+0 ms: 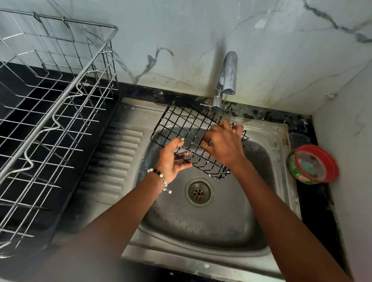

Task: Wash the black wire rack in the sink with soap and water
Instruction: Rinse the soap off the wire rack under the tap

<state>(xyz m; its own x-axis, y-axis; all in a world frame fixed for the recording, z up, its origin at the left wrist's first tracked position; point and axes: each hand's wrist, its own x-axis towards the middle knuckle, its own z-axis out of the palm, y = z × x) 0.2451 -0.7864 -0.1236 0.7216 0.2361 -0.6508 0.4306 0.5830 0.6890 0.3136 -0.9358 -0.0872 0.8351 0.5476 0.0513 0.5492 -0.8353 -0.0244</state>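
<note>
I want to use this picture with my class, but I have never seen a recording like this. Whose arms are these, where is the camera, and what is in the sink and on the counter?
There is no machine here: a person wears a camera on the head, so you look down along their own two arms. It is one picture, from that head view.

Both hands hold a black wire rack above the basin of a steel sink. The left hand, with a beaded bracelet at the wrist, grips the rack's near edge. The right hand curls its fingers over the far side, just under the tap. A thin stream of water seems to fall from the tap.

On the dark counter to the left stands a large silver wire dish drainer. To the right of the sink sits a round red and green tub, probably dish soap. The drain lies below the rack.
</note>
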